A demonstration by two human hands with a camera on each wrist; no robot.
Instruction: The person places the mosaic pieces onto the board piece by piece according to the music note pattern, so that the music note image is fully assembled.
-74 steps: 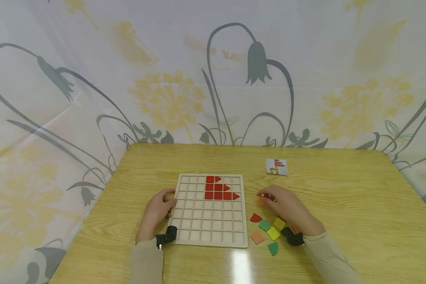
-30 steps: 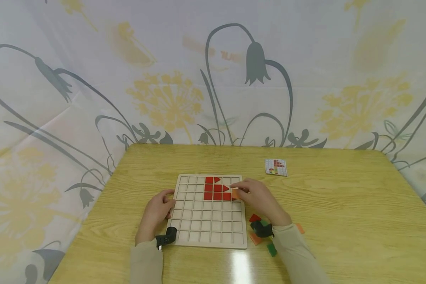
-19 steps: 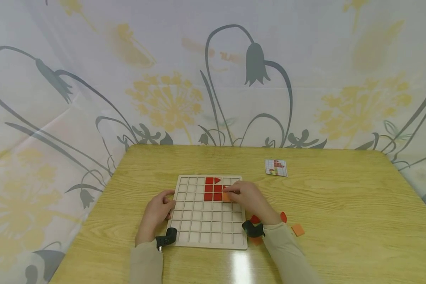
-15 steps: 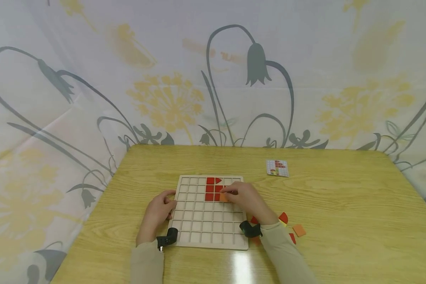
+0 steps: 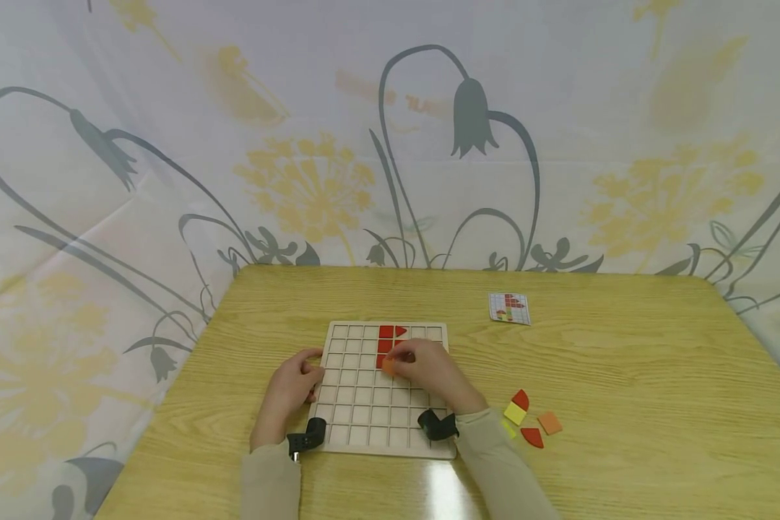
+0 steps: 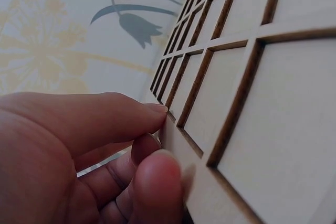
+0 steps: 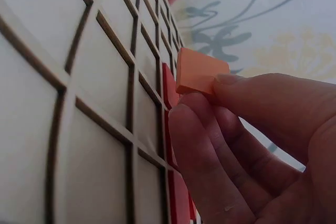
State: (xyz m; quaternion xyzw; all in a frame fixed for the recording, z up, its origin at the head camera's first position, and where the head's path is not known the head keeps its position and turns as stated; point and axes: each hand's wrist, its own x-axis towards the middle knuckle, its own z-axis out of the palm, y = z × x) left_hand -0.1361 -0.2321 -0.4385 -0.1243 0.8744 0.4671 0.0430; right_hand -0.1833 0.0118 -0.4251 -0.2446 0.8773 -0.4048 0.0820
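Beige left sleeve (image 5: 271, 480) at far left, black wrist camera (image 5: 308, 433) on that arm. Left hand (image 5: 288, 388) next: fingers curled, gripping the left rim of the wooden board (image 5: 362, 414). Board lies flat on the table (image 5: 624, 354), grid of square cells. Red pieces (image 5: 386, 331) sit in its upper part: three squares down one column, red triangle (image 5: 401, 331) right of the top one; others partly hidden by the right hand (image 5: 429, 368). Orange tile (image 7: 202, 71) is over the board, near the lowest visible red square, pinched between right thumb and fingers; right wrist view shows it tilted, raised off the grid. Second black camera and sleeve behind that hand. Further right, loose on table: yellow square (image 5: 515, 414), another yellow piece partly behind the sleeve, two red quarter-rounds (image 5: 531, 437), orange square (image 5: 549, 422). Printed card (image 5: 510, 308) lies farther back, beyond the board's right edge.
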